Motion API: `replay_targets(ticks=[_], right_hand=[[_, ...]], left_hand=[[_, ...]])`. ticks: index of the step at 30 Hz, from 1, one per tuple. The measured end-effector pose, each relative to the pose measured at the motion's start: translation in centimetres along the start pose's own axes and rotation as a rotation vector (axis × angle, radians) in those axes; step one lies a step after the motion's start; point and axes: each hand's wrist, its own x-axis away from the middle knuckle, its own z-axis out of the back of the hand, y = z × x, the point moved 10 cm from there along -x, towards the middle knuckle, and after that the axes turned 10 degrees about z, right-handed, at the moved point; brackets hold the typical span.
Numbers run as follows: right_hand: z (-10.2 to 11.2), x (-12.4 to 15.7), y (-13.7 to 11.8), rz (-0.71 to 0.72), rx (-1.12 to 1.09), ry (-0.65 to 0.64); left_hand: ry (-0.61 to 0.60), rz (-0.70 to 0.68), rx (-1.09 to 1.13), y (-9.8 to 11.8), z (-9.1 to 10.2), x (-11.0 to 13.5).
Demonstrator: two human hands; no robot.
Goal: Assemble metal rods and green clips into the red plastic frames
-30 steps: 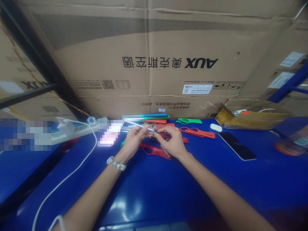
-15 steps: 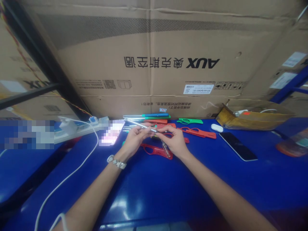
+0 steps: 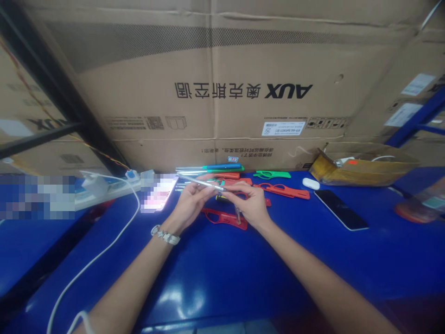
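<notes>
Both hands meet over the blue table, around a thin silver metal tube (image 3: 194, 180) that slants up to the left. My left hand (image 3: 189, 204) pinches the tube between thumb and fingers. At the tube's lower right end, my right hand (image 3: 253, 204) closes its thumb and fingertips; the exact joint is hidden. A small clear part (image 3: 238, 216) hangs below the right fingers. Beneath the hands lies a red plastic lighter casing half (image 3: 227, 219). Behind them are long-nosed lighters with silver tubes, among them a blue lighter (image 3: 224, 166), plus an orange-red casing (image 3: 285, 190) and a green casing (image 3: 274, 174).
A lit phone (image 3: 160, 195) lies left, near a white power strip (image 3: 114, 188) and its trailing cable (image 3: 120, 234). At right are a dark phone (image 3: 340, 211), a white earbud case (image 3: 311, 183), an open carton (image 3: 375, 172) and a clear container (image 3: 420, 208). Large cardboard (image 3: 139, 93) stands behind.
The view has shifted slightly, moving everything a little left. Both hands keep their pinch on the tube, and the clear part below the right hand now hangs more upright.
</notes>
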Motion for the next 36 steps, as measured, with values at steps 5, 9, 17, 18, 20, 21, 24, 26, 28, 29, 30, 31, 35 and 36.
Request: replay_targets(ticks=[5, 9, 17, 18, 20, 21, 24, 26, 28, 29, 30, 31, 35, 36], right_hand=[[0.3, -0.2, -0.7, 0.108, 0.054, 0.000], [-0.1, -0.4, -0.5, 0.096, 0.096, -0.085], [-0.4, -0.5, 0.2, 0.010, 0.047, -0.189], [-0.6, -0.5, 0.4, -0.004, 0.034, -0.206], [-0.9, -0.3, 0.9, -0.045, -0.015, -0.234], [-1.1, -0.2, 1.2, -0.071, -0.045, -0.243], [-1.4, 0.0, 2.0, -0.147, -0.111, -0.261], [-1.4, 0.0, 2.2, -0.158, -0.114, -0.259], [-1.2, -0.2, 2.3, -0.138, -0.094, -0.236], [-1.1, -0.3, 2.4, -0.128, -0.081, -0.220], [-0.9, -0.3, 2.5, -0.123, -0.068, -0.202], [-0.8, -0.2, 2.7, -0.122, -0.056, -0.185], [-0.6, 0.3, 3.8, -0.152, 0.018, -0.145], [-0.5, 0.4, 3.9, -0.155, 0.044, -0.147]], left_hand=[[-0.030, -0.026, -0.009, 0.5, -0.1, 0.1], [-0.076, 0.000, -0.073, 0.5, -0.4, 0.1], [-0.108, 0.049, -0.100, -0.5, -0.8, 0.0], [-0.119, 0.054, -0.096, -0.7, -1.0, 0.1], [-0.148, 0.062, -0.083, -1.0, -1.2, 0.1], [-0.166, 0.068, -0.078, -1.1, -1.4, 0.2], [-0.220, 0.088, -0.071, -1.5, -2.2, 0.4], [-0.231, 0.088, -0.065, -1.5, -2.5, 0.5], [-0.210, 0.076, -0.061, -1.2, -2.5, 0.5], [-0.194, 0.068, -0.071, -1.1, -2.4, 0.4], [-0.180, 0.062, -0.092, -1.1, -2.3, 0.4], [-0.168, 0.055, -0.120, -1.0, -2.2, 0.3], [-0.131, 0.027, -0.223, -0.8, -1.8, 0.0], [-0.120, 0.024, -0.236, -0.8, -1.7, -0.1]])
